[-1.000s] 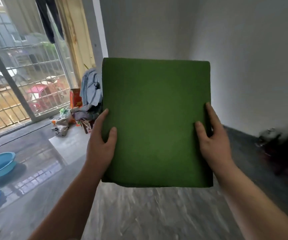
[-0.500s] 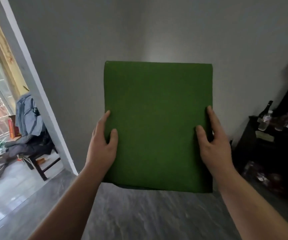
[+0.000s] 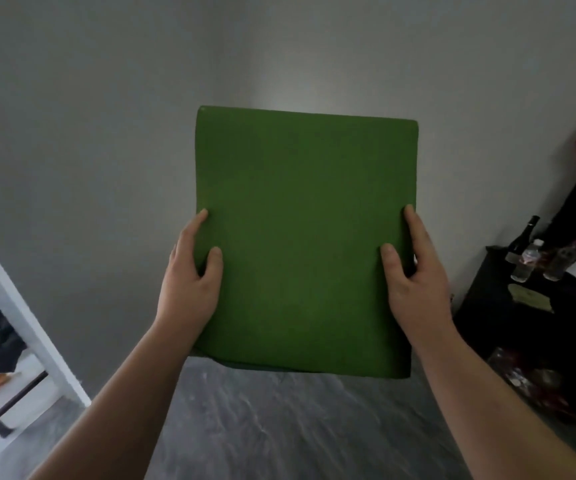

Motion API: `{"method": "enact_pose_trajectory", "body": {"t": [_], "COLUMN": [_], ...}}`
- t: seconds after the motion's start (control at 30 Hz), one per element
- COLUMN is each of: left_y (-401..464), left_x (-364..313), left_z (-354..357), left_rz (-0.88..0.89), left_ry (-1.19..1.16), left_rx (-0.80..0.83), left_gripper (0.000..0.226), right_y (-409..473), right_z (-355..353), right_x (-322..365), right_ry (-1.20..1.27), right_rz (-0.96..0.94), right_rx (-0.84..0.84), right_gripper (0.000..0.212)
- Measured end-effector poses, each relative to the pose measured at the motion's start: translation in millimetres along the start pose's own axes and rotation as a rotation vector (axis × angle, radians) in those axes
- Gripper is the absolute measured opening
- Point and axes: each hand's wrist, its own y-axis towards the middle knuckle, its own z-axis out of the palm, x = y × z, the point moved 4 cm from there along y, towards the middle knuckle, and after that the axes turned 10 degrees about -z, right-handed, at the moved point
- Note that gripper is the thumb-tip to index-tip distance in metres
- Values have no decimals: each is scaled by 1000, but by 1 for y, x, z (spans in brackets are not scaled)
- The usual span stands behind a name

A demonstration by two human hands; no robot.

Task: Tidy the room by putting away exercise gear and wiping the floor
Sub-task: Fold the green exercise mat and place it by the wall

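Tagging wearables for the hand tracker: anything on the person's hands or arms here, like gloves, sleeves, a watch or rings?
Nothing worn that shows. The left hand and the right hand are bare, with no gloves and no rings on the fingers in view. Both forearms are bare from the wrist to the frame edge: no sleeves, watch, bands or markings. Nails are short and unpainted.

A grey, marble-patterned floor stretched to the pale walls. At right stood a dark counter, carrying a dark glass bottle, two clear plastic bottles just beside it and a greenish card. At left, dark chair legs stood on lighter flooring beyond a white doorframe.
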Motion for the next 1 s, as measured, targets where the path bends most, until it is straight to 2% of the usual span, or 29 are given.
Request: {"method": "enact_pose_trajectory", "body": {"t": [0.2, 0.4, 0.83, 1.0], "left_y": [135, 232, 400, 459], "left_x": [18, 26, 23, 20], "left_z": [35, 92, 307, 377], "left_rz": [17, 45, 88, 106], "left_ry": [-19, -36, -50, -83], "left_rx": [71, 137, 179, 139], "left_gripper": [52, 53, 54, 54], "right_y": [83, 157, 336, 414], "right_z": [68, 100, 90, 93], "right_x": [-41, -93, -280, -339], "right_ry": [-28, -76, -142, -159], "right_rz": [40, 48, 33, -3], "right_rx": [-75, -125, -155, -122], "right_gripper": [60, 60, 60, 61]}}
